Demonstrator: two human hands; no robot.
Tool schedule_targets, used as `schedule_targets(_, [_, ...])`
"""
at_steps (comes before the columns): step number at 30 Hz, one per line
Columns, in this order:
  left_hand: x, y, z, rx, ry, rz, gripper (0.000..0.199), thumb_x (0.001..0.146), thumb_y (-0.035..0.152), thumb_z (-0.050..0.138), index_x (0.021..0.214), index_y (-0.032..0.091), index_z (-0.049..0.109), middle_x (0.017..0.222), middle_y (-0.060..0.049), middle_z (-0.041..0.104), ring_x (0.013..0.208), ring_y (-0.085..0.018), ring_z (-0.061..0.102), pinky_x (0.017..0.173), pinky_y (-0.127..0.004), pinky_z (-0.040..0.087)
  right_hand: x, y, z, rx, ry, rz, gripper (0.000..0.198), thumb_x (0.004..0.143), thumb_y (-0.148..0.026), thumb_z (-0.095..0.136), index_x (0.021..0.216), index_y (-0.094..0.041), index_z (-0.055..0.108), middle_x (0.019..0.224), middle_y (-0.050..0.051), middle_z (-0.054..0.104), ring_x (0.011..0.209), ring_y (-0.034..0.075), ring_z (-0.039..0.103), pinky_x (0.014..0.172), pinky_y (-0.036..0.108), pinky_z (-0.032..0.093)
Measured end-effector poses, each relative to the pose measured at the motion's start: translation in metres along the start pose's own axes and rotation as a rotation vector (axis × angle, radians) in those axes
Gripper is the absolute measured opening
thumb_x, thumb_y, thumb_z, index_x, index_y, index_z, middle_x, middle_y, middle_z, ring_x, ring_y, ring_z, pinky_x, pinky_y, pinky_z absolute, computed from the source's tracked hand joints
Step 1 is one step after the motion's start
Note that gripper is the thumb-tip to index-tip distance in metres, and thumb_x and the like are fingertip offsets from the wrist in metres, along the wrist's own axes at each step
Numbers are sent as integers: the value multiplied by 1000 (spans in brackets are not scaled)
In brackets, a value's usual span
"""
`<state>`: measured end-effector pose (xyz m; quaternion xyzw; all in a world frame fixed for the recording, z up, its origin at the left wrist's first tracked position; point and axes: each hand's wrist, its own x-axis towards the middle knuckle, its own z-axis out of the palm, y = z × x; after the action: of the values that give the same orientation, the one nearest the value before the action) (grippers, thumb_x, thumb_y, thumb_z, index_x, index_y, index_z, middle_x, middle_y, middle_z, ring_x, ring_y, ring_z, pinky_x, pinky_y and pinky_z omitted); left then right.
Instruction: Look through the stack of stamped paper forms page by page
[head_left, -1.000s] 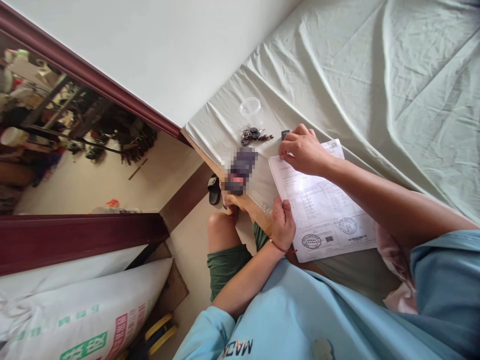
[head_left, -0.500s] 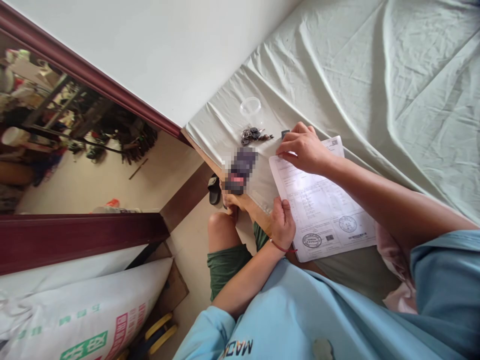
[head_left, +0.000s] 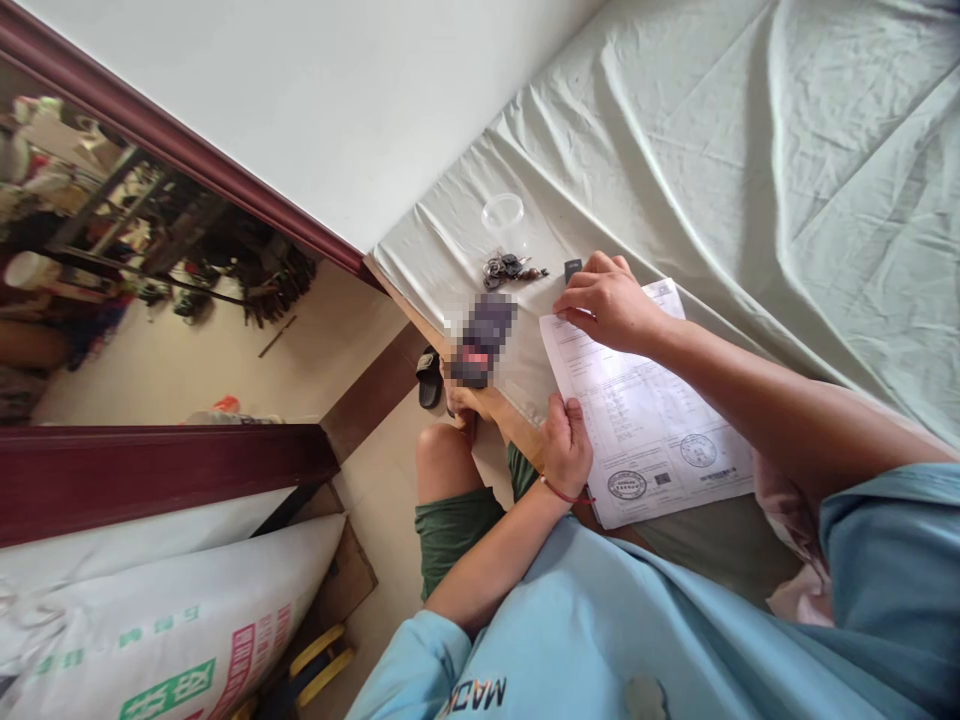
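Printed papers (head_left: 637, 400), stamped with two round marks and a barcode, lie on the bed in front of me. My left hand (head_left: 568, 445), with a red string at the wrist, grips their near left edge, thumb on top. At the far left corner my right hand (head_left: 609, 305) pinches the sheet between thumb and fingers; the palm covers part of the top edge. Just beyond those fingers lies a small dark object (head_left: 573, 270), partly hidden. Left of it are a bunch of keys (head_left: 510, 270) and a clear plastic cup (head_left: 502, 212).
A pixelated dark object (head_left: 484, 340) lies by the bed's wooden edge. Pale green sheet (head_left: 712, 150) covers the bed, against a white wall (head_left: 315, 100). A slipper (head_left: 429, 378) is on the floor, and a printed white sack (head_left: 187, 610) stands lower left.
The papers' top right corner sits slightly lower, and a little more of the small dark object shows beside my right hand. Both hands keep their hold.
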<state>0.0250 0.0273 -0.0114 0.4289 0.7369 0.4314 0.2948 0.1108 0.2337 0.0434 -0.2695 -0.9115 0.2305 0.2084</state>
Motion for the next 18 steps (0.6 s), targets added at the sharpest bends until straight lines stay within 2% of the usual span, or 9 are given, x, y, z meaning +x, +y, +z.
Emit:
schedule_targets(3, [-1, -2, 1, -4, -2, 19, 50, 108, 72, 35, 93, 26, 47, 75, -2, 61, 71, -21, 60, 68, -34, 45, -1, -3, 1, -22, 14, 11, 36, 107, -33, 46, 98, -24, 80, 103, 12, 77, 114, 33, 51, 100, 52, 30])
schedule_targets(6, [-5, -5, -1, -11, 8, 45, 53, 106, 76, 35, 91, 26, 46, 74, 0, 58, 69, -20, 57, 67, -33, 45, -4, -4, -6, -31, 20, -42, 37, 108, -36, 45, 106, -25, 80, 115, 12, 77, 126, 36, 48, 106, 55, 27])
schedule_targets(9, [-7, -8, -5, -34, 5, 58, 54, 105, 77, 37, 89, 26, 47, 73, 0, 56, 68, -19, 56, 68, -33, 46, -6, -1, -19, 8, -43, -122, 39, 109, -37, 42, 103, -25, 80, 105, 10, 78, 124, 34, 52, 111, 55, 26])
schedule_targets(11, [-6, -10, -9, -85, -11, 50, 53, 105, 76, 40, 93, 25, 52, 81, -2, 63, 77, -20, 61, 75, -34, 51, -8, 2, -27, 41, -90, -142, 39, 108, -37, 43, 100, -24, 79, 98, 10, 77, 117, 32, 55, 109, 53, 29])
schedule_targets(13, [-1, -11, -11, -154, -26, 23, 53, 105, 75, 43, 106, 24, 57, 97, -6, 71, 92, -22, 68, 88, -36, 56, -10, 3, -32, 74, -105, -133, 38, 107, -37, 44, 99, -23, 78, 100, 10, 76, 112, 30, 57, 104, 49, 34])
schedule_targets(15, [6, -9, -12, -212, -35, -5, 54, 106, 73, 45, 117, 23, 61, 112, -10, 75, 108, -24, 71, 100, -39, 56, -13, 2, -32, 104, -96, -120, 38, 107, -37, 43, 99, -22, 77, 102, 11, 75, 110, 29, 57, 99, 46, 38])
schedule_targets(18, [14, -4, -9, -295, -81, -38, 55, 105, 71, 50, 119, 22, 69, 123, -13, 78, 123, -27, 71, 111, -42, 54, -18, -1, -28, 105, -84, -89, 39, 107, -37, 43, 93, -21, 75, 98, 11, 75, 108, 29, 58, 95, 45, 39])
